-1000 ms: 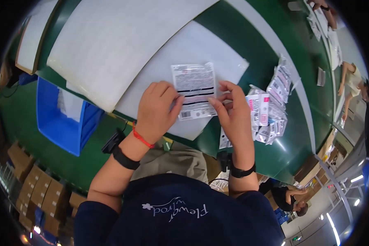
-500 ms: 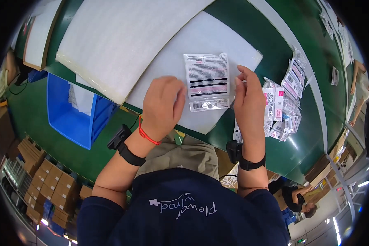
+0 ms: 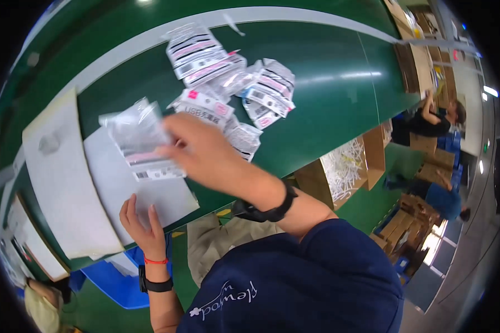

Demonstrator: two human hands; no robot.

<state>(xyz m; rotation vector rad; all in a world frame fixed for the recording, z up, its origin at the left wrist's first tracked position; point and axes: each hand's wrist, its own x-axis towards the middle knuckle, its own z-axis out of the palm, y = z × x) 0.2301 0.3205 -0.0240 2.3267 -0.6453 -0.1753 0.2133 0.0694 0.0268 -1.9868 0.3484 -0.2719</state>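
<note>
A clear plastic packet [image 3: 136,133] with a printed white, black and pink label is pinched at its right edge by my right hand [image 3: 200,150]. The packet is blurred by motion and appears over the white sheet [image 3: 108,166]. My left hand [image 3: 143,226] rests near the sheet's front edge, its fingers stretched apart and holding nothing. Beyond my right hand lies a loose pile of similar packets [image 3: 205,105], several of them overlapping on the green table [image 3: 328,105]. My right hand and wrist hide part of the nearer packets.
A larger white board [image 3: 66,177] lies left of the sheet. Below the table edge on the left is a blue bin [image 3: 122,288]. To the right stands a cardboard box [image 3: 311,180] of white paper shreds. Two people [image 3: 430,119] are at work further right.
My view has turned toward the right. The packet, which lay flat between my hands, is now in my right hand's fingers. My left hand has opened out beside the sheet's front edge.
</note>
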